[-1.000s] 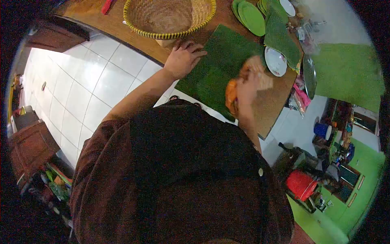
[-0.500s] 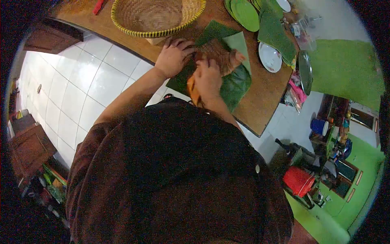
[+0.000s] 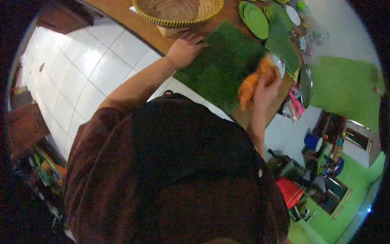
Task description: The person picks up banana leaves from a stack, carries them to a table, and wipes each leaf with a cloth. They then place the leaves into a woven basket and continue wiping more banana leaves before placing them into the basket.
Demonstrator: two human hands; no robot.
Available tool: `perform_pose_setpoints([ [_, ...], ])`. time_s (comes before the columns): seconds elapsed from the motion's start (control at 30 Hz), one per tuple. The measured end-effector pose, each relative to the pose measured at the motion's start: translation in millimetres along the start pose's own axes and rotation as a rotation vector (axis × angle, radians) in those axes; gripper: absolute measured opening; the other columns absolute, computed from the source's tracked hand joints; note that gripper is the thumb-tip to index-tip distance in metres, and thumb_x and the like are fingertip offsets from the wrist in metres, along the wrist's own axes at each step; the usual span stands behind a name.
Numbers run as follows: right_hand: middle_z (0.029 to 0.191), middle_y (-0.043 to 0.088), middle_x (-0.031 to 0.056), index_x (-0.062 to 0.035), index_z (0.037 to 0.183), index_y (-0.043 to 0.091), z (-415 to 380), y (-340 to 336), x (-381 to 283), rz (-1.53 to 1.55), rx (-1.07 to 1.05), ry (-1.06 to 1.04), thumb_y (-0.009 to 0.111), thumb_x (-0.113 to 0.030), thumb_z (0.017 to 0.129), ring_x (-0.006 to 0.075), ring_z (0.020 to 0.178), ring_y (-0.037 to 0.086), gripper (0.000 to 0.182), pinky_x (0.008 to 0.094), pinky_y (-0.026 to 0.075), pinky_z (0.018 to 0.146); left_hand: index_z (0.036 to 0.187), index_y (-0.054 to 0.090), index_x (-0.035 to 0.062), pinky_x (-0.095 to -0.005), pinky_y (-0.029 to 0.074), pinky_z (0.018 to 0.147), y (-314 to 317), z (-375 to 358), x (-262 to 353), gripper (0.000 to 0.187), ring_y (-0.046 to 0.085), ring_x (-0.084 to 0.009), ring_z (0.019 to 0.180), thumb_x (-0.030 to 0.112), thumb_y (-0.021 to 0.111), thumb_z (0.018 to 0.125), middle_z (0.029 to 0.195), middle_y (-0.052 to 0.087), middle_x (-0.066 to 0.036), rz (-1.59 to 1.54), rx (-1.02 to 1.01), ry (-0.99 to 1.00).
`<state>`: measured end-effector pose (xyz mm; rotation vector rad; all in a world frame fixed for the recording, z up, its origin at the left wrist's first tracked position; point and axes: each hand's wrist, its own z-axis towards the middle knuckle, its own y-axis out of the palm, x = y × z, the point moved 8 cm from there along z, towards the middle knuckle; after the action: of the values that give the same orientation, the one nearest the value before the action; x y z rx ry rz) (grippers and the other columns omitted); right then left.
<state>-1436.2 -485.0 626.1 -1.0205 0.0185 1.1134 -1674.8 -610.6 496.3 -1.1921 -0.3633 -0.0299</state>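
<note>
A large dark green leaf sheet, which looks like banana leaf, lies flat on the wooden table. My left hand rests on its left edge, fingers stretched out and slightly spread. An orange cloth is bunched in my right hand, over the leaf's right edge. The cloth is blurred by motion. Just beyond my left hand stands a woven basket with a yellow and black rim.
Green plates are stacked at the far side. More cut leaf lies beside them, partly over a white plate. A round metal tray leans at the table's right end. White floor tiles show at left.
My right hand has swung right with the orange cloth. The leaf now lies spread out flat, where before it was folded with a brownish patch showing. My left hand has shifted slightly right.
</note>
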Motion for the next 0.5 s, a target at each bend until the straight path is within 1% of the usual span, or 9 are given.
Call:
perform_pose_setpoints([
  [0.07, 0.115, 0.056, 0.0185, -0.0003, 0.128, 0.042, 3.4, 47.9, -30.7, 0.306, -0.246, 0.143, 0.063, -0.006, 0.081, 0.0272, 0.108, 0.054, 0.051, 0.0356, 0.043, 0.093, 0.124, 0.054, 0.019, -0.0408, 0.033, 0.104, 1.8, 8.3, 8.2, 0.035, 0.044, -0.0251, 0.12, 0.022, 0.05, 0.089, 0.124, 0.052, -0.004, 0.223, 0.084, 0.171],
  [0.13, 0.114, 0.056, 0.0204, -0.0035, 0.129, 0.043, -2.5, 87.3, -71.3, 0.386, -0.514, 0.044, 0.063, -0.01, 0.081, 0.0312, 0.108, 0.054, 0.052, 0.0381, 0.042, 0.094, 0.123, 0.054, 0.0192, -0.0406, 0.033, 0.104, -4.2, 21.3, 16.1, 0.035, 0.044, -0.025, 0.12, 0.021, 0.05, 0.089, 0.125, 0.052, -0.004, 0.223, 0.083, 0.131],
  [0.2, 0.114, 0.054, 0.022, -0.0049, 0.124, 0.046, -34.3, 136.9, -61.8, 0.066, -0.554, -0.221, 0.06, -0.011, 0.08, 0.0377, 0.104, 0.054, 0.047, 0.044, 0.042, 0.091, 0.123, 0.055, 0.0197, -0.0403, 0.034, 0.103, -4.6, 29.6, 14.4, 0.034, 0.045, -0.0249, 0.119, 0.021, 0.048, 0.089, 0.126, 0.051, -0.003, 0.178, 0.093, 0.072],
  [0.23, 0.114, 0.054, 0.022, -0.0049, 0.124, 0.046, -39.7, 141.0, -66.6, 0.076, -0.56, -0.229, 0.06, -0.011, 0.08, 0.0377, 0.104, 0.054, 0.047, 0.044, 0.042, 0.091, 0.122, 0.055, 0.0199, -0.0401, 0.034, 0.103, -4.0, 31.3, 13.1, 0.034, 0.045, -0.0249, 0.119, 0.021, 0.048, 0.089, 0.126, 0.051, -0.003, 0.157, 0.097, 0.045],
  [0.27, 0.112, 0.053, 0.0225, -0.0043, 0.12, 0.048, -50.6, 147.0, -73.4, 0.063, -0.641, -0.294, 0.057, -0.011, 0.079, 0.0397, 0.101, 0.052, 0.042, 0.0463, 0.042, 0.09, 0.122, 0.055, 0.0201, -0.0399, 0.034, 0.103, -3.0, 32.1, 12.7, 0.034, 0.045, -0.0248, 0.119, 0.021, 0.047, 0.089, 0.127, 0.05, -0.002, 0.14, 0.101, 0.027],
  [0.3, 0.111, 0.052, 0.023, -0.0037, 0.116, 0.05, -61.1, 149.0, -76.9, 0.049, -0.725, -0.36, 0.055, -0.01, 0.079, 0.0418, 0.099, 0.051, 0.038, 0.0485, 0.041, 0.088, 0.122, 0.056, 0.0204, -0.0397, 0.035, 0.103, -2.4, 31.4, 11.9, 0.034, 0.045, -0.0247, 0.119, 0.021, 0.046, 0.089, 0.127, 0.05, -0.002, 0.12, 0.106, 0.01],
  [0.33, 0.108, 0.051, 0.0206, -0.0037, 0.108, 0.053, -63.1, 139.4, -79.7, 0.092, -0.726, -0.364, 0.054, -0.008, 0.076, 0.0403, 0.097, 0.049, 0.033, 0.0483, 0.041, 0.085, 0.121, 0.056, 0.0206, -0.0395, 0.035, 0.102, -3.8, 30.8, 10.2, 0.034, 0.045, -0.0247, 0.118, 0.02, 0.046, 0.089, 0.128, 0.05, -0.002, 0.106, 0.11, -0.001],
  [0.43, 0.104, 0.051, 0.0182, -0.0041, 0.105, 0.055, -78.9, 102.1, -65.9, 0.156, -0.851, -0.475, 0.054, -0.007, 0.075, 0.0391, 0.098, 0.048, 0.031, 0.046, 0.041, 0.087, 0.12, 0.057, 0.0213, -0.039, 0.036, 0.102, -7.5, 29.1, 6.5, 0.034, 0.046, -0.0245, 0.118, 0.02, 0.044, 0.089, 0.129, 0.049, -0.001, 0.062, 0.1, -0.009],
  [0.5, 0.104, 0.052, 0.0162, -0.0044, 0.103, 0.056, -89.1, 72.6, -44.4, 0.161, -0.929, -0.471, 0.055, -0.005, 0.072, 0.0373, 0.098, 0.049, 0.031, 0.0446, 0.041, 0.089, 0.119, 0.057, 0.0229, -0.039, 0.036, 0.101, -2.5, 27.9, 7.5, 0.033, 0.046, -0.0244, 0.117, 0.02, 0.044, 0.089, 0.129, 0.049, 0.0, 0.067, 0.089, 0.01],
])
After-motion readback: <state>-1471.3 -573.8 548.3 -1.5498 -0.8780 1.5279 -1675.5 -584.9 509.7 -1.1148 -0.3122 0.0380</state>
